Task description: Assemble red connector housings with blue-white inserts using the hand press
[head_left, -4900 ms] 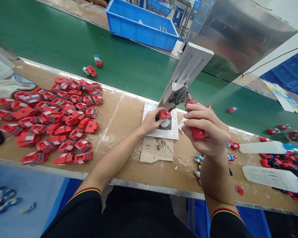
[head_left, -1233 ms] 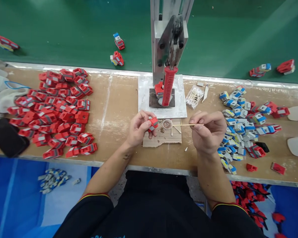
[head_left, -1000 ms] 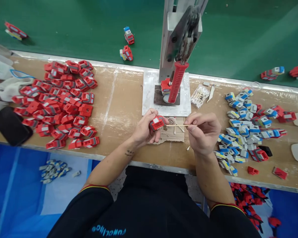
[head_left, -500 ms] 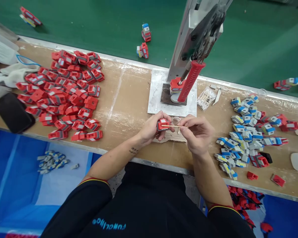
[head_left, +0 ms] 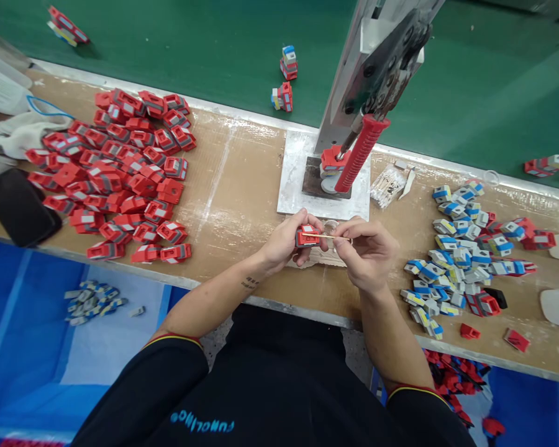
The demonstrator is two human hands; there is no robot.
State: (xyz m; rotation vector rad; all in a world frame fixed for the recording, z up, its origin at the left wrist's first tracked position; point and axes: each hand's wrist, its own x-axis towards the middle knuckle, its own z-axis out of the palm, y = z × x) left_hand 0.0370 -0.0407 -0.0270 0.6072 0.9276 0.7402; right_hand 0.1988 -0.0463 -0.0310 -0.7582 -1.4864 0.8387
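Green conveyor belt (head_left: 168, 56) behind brown table (head_left: 233, 186). Shirt print reads reversed, approx "FUNCLING". Two toy trucks (head_left: 285, 81) on belt centre. Left hand (head_left: 284, 239) closed round one small red toy-truck part (head_left: 307, 236), grey stripe, held over table's front edge; right hand (head_left: 366, 248) pinches thin wooden stick (head_left: 330, 236), tip touching part. One press w/ red handle (head_left: 361, 155) just behind.

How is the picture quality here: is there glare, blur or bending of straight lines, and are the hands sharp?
Head view: even, bright light with soft shadows; pale glare along the metal edge strip of the workbench; wide-lens bending curves that edge; the left hand, its red part and the right hand are fairly sharp, while the thin stick is barely resolved.
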